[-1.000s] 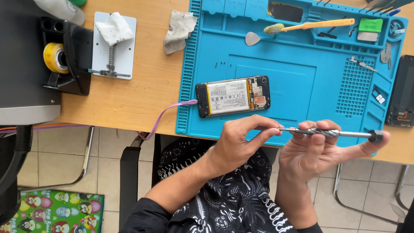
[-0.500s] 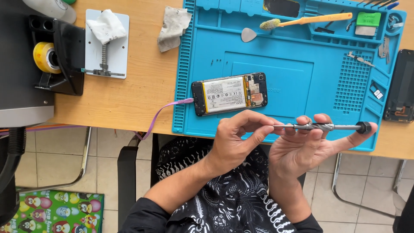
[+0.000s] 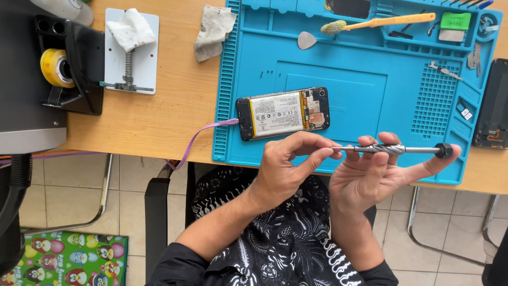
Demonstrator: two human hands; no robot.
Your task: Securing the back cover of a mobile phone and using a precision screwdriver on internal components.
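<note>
Blue mat [image 3: 360, 90] near the surface's front edge, opened phone [image 3: 283, 113] lying on it. Right hand [image 3: 370, 177] cradling a slim metal screwdriver [image 3: 394, 150]; left hand [image 3: 286, 169], fingers pinched on its tip. Light, stiff, likely slippery; best gripped at the knurled middle.

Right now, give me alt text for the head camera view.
Two hands hold a slim metal screwdriver level above a blue work mat: the left hand pinches its tip, the right hand cradles the shaft. An opened phone with a purple cable lies on the mat.
</note>
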